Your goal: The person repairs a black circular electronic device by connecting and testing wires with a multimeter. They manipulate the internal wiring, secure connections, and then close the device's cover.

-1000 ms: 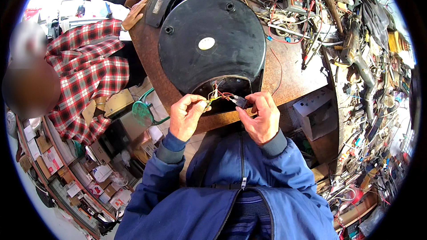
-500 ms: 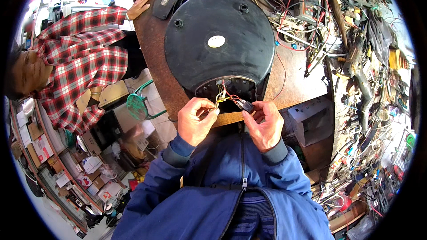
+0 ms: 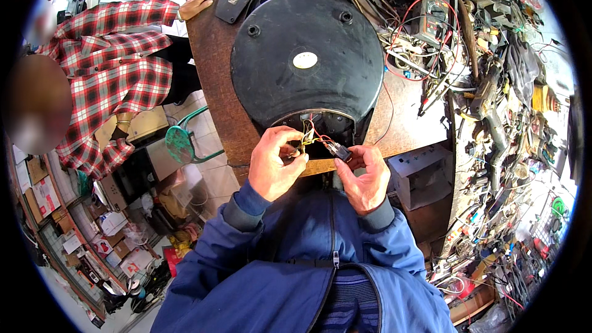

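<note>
A large round black appliance (image 3: pixel 277 86) lies with its flat face up on the brown table, an opening at its near edge. Thin red, yellow and white wires (image 3: pixel 308 128) come out of that opening. My left hand (image 3: pixel 276 165) is closed in a pinch on the wires, with their ends partly hidden by the fingers. Between the thumb and fingers of my right hand (image 3: pixel 365 179) is a small black connector (image 3: pixel 341 152) with metal terminals, which red wires run to. Both hands are just in front of the opening, close together.
A multimeter (image 3: pixel 431 12) with red and black leads lies at the far right, beside a dense heap of cables and parts (image 3: pixel 499 123). At left stands a person in a plaid shirt (image 3: pixel 123 61), a hand (image 3: pixel 200 1) on the table corner. A green stool (image 3: pixel 180 143) is below.
My left fingers have shifted slightly on the wires, and the black connector has tilted a little in my right hand. The whole view has moved slightly.
</note>
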Demonstrator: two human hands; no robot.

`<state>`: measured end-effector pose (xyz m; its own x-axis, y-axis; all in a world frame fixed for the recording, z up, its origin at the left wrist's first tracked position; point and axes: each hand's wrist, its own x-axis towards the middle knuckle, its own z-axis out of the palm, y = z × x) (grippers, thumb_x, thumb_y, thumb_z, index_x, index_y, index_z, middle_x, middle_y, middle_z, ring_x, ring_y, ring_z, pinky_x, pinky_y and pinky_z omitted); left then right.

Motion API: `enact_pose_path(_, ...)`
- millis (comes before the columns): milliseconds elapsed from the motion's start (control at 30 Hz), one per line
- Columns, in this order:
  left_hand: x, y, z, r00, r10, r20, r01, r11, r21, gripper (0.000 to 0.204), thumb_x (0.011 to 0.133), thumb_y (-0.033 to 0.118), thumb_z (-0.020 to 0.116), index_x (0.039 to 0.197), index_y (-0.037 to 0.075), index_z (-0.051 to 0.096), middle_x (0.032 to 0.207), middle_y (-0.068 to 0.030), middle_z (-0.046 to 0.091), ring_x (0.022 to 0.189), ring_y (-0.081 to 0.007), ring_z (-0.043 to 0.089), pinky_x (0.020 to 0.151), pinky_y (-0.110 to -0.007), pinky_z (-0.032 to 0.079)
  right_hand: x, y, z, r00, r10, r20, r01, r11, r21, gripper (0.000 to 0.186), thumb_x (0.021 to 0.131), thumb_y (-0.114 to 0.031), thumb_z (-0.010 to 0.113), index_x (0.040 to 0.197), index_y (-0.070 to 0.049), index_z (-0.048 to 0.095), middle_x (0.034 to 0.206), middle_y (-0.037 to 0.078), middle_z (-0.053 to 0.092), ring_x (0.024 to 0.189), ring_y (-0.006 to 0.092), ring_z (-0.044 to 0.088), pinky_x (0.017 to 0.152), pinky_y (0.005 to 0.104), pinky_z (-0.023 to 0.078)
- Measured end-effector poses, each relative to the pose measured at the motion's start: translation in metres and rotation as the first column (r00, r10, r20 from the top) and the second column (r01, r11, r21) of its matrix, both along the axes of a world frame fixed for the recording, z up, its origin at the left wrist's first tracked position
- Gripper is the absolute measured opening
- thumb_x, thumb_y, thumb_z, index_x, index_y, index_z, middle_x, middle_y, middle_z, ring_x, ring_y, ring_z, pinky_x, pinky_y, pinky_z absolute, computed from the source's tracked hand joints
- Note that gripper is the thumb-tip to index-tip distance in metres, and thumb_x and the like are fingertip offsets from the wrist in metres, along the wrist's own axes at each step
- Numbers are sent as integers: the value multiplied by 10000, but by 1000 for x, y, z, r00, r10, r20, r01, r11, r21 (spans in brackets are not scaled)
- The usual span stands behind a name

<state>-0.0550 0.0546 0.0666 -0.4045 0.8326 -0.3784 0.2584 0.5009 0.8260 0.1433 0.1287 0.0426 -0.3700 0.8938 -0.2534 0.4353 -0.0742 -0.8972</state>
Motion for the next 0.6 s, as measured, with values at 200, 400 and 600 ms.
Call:
enact_pose_path(200,-8,7,-5,995,45,93,-43,999,-23,216,907,64,735,1108,-6,701,1136,-122,644,857,-172,693,784,-291,570,2,0,-3,1000,9,2,-9,1000,20,299,815,-95,835,1045,15,678,943,126,659,726,203,666,677,326,549)
enact_pose_path(400,-5,24,-8,978,-77,-193,67,996,-54,122,939,59,695,1005,-44,699,898,-114,684,790,-141,692,695,-280,563,3,-1,-6,1000,28,-12,-27,998,64,314,814,-82,833,1065,11,668,966,133,657,733,211,676,681,328,553)
enact_pose_path(600,-5,18,-22,994,15,-106,-22,998,-67,70,942,22,665,946,-47,671,856,-98,697,735,-133,690,673,-271,557,4,-1,-5,999,35,-9,-34,996,83,315,811,-71,831,1066,9,664,975,142,657,736,218,681,685,327,559)
